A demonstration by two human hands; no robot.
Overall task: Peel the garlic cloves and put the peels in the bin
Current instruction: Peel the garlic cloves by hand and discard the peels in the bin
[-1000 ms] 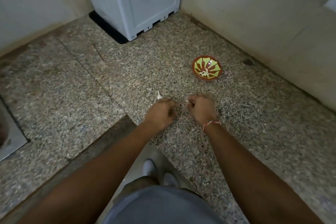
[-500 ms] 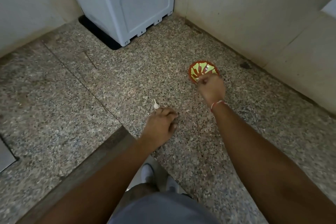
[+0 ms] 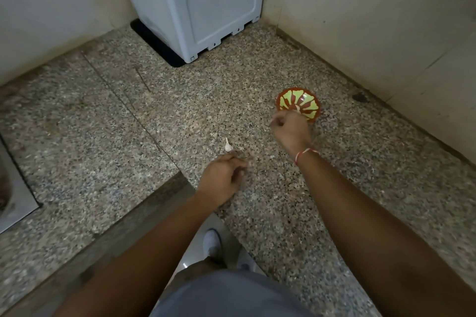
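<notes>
1. Speckled granite counter (image 3: 128, 136) is filling most of my view, polished, with a thin seam line running across it and a darker stone edge strip dropping off at the near side; plain cream walls are meeting in a corner behind it.
2. I am seeing a pale grey plastic appliance (image 3: 195, 5), boxy with a recessed side panel and notched feet, sitting on a black mat in that corner; its top is being cut off by the frame.
3. I am looking down at two bare forearms reaching out over the counter, with a grey garment and white shoes showing below, partly hidden by the arms.
4. I am making out a steel sink edge (image 3: 15, 201) at the far left, mostly cropped.
5. I am watching the right hand (image 3: 289, 127), curled into a loose fist just beside the near rim of the bowl (image 3: 307, 108); a red-and-white thread is circling its wrist. Whether it is pinching anything I cannot tell, since the fingers are hiding the palm.
6. I am seeing the left hand (image 3: 222, 179) resting on the counter, fingers loosely curled and holding nothing that shows.
7. That bowl is small and round, red with yellow-green petal shapes; pale bits are lying inside, too small to identify.
8. I am spotting one garlic clove (image 3: 228, 146), whitish, teardrop-shaped with a pointed tip, lying on the granite just beyond the left fingertips.
</notes>
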